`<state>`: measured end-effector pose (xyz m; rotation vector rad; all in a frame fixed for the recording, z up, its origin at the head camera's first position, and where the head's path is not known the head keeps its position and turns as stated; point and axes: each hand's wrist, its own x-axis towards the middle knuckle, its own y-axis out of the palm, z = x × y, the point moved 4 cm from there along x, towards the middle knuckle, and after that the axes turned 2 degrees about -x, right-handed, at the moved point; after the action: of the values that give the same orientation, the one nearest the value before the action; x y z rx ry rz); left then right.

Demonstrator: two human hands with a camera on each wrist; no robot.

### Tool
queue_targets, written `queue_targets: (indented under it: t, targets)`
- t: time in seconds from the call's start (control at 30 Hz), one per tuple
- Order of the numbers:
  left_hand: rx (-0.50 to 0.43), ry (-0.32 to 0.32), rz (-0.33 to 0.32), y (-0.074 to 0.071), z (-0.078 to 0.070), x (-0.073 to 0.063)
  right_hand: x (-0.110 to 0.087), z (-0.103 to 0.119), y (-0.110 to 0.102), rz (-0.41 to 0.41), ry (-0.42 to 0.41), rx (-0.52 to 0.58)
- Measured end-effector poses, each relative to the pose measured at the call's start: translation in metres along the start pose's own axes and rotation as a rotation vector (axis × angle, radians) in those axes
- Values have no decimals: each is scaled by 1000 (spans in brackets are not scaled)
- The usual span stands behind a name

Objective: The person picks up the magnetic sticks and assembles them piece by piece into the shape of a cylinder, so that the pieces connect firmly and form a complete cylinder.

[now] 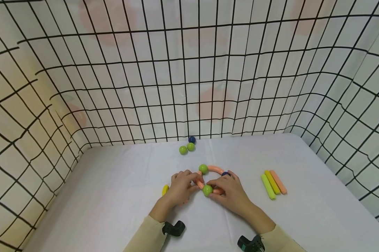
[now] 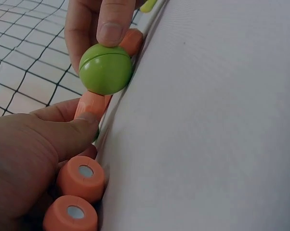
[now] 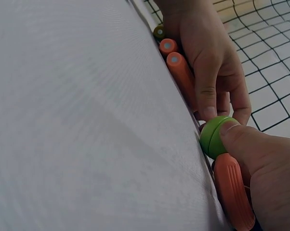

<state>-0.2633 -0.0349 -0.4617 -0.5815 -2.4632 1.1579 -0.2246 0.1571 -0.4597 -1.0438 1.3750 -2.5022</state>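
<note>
White table [image 1: 114, 210] before black wire mesh [image 1: 164, 70]. Left of the bar-and-ball ring [image 1: 215, 168]: yellow piece [image 1: 165, 190], then left hand [image 1: 181, 186], pinching the ring's orange bar [image 2: 89, 105]. Beyond the ring: two loose green balls [image 1: 183, 150], one blue ball [image 1: 192, 139]. On its near side: front green ball [image 1: 207, 190], pinched in right hand [image 1: 229, 190]. Right of the ring: green, yellow, orange sticks [image 1: 272, 182].

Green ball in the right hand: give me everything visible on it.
The green ball is round, glossy, plastic- or painted-looking, with a thin groove running around it. It sits on the near side of a loop of orange rods and balls, pinched by the right hand. A curved orange rod meets it on one side; on another, an orange piece held by the left hand appears to touch it. Whether it rests on the tabletop is unclear.
</note>
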Motion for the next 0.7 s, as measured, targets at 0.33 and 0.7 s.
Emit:
queue_targets:
  t: [0.33, 0.7]
  targets:
    - [-28, 1, 16, -2, 2, -1, 1, 0, -1, -22, -14, -15]
    - [-22, -22, 64, -12, 0, -4, 1, -27, -18, -13, 225, 52]
